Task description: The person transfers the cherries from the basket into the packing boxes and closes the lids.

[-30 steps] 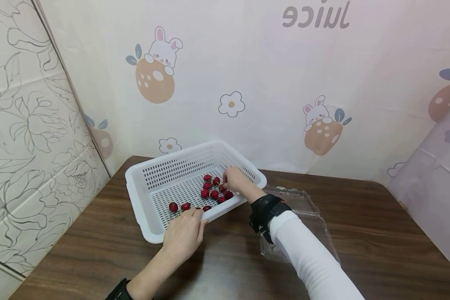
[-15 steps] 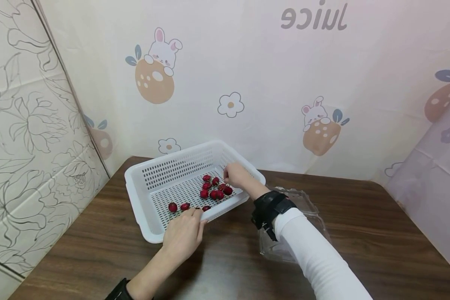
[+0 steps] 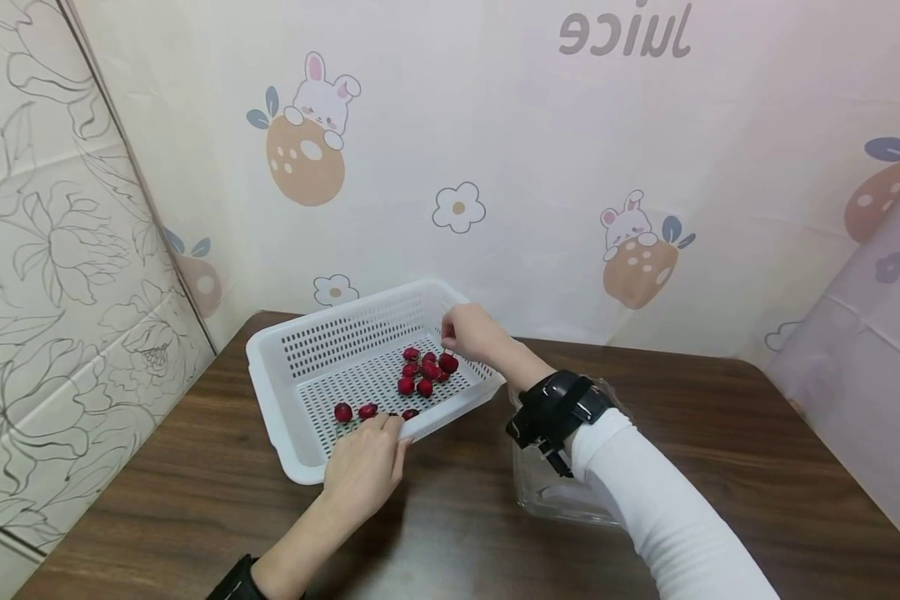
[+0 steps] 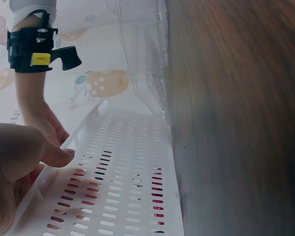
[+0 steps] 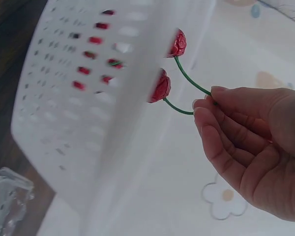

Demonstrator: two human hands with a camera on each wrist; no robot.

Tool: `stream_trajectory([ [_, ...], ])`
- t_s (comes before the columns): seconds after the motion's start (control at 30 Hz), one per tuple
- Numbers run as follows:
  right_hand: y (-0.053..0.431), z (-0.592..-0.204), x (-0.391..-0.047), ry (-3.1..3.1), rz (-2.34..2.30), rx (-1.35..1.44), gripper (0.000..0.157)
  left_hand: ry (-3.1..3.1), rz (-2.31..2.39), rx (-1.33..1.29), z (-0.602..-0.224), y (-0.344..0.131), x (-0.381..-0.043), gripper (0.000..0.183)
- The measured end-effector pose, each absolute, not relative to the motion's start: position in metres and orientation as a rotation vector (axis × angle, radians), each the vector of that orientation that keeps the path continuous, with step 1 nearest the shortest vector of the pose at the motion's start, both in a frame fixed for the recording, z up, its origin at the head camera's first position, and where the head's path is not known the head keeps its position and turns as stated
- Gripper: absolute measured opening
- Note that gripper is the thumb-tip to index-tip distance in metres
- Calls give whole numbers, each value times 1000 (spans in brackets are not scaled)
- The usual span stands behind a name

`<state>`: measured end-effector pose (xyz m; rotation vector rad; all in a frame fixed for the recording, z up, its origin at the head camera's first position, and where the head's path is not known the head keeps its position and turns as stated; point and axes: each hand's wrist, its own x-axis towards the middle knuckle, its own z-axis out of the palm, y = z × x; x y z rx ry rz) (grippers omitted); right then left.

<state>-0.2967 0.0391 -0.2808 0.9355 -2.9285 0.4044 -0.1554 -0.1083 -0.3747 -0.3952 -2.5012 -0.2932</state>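
A white perforated plastic basket [image 3: 273, 417] stands tilted on the table, with several red cherries [image 3: 406, 385] on its floor. My left hand [image 3: 363, 467] grips the basket's near rim, its thumb outside the wall in the left wrist view. Over the basket's right end, my right hand [image 3: 474, 332] pinches thin green stems between thumb and fingertips. Two cherries hang from those stems in the right wrist view, an upper cherry [image 5: 177, 43] and a lower cherry [image 5: 161, 87], both partly hidden behind the basket rim.
A clear plastic clamshell box [image 3: 562, 496] lies right of the basket, partly hidden under my right forearm. Both are on a dark wooden table [image 3: 757, 467]. Behind rises a pale wall covering [image 3: 525, 250] printed with rabbits and flowers, close to the basket's far side.
My right hand has risen slightly, lifting cherries by their stems off the group. The right forearm has shifted a little to the right. My left hand stays on the rim.
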Motion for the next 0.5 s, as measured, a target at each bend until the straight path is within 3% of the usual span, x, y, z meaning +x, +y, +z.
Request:
stream_trajectory([
  [0.5, 53, -254, -272, -2815, 571, 1071, 11, -2520, -298, -385, -375, -109, -155, 16],
])
